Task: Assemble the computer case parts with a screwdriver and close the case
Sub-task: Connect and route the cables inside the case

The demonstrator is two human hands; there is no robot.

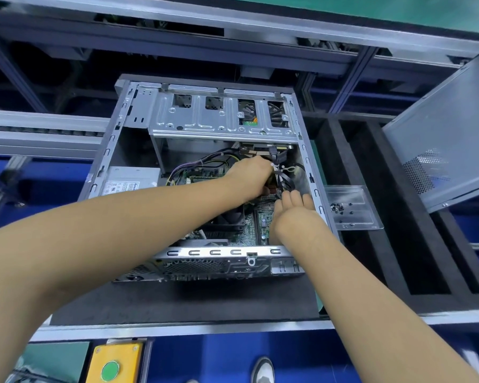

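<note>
Grey open case (138, 111) at counter (177, 305) middle. Left grip (250, 176) clenched on black cables (284, 179) inside; right grip (295, 207) released, fingers straight, beside cables. Side panel (448, 134) leaning at right edge.

We see the open computer case (205, 175) lying on its side on a dark foam mat (183, 302). Inside the case, our left hand (250, 176) is curled over the black cables (284, 179) near the case's right wall, apparently gripping them, though its fingers are hidden. Our right hand (293, 210) reaches in just beside that wall with its fingers straight, their tips at the same cables. The drive cage (221, 117) spans the far end of the case. Right of the case sits a clear tray (353, 207) with small dark screws (338, 208); beyond it leans the grey side panel (448, 139).
</note>
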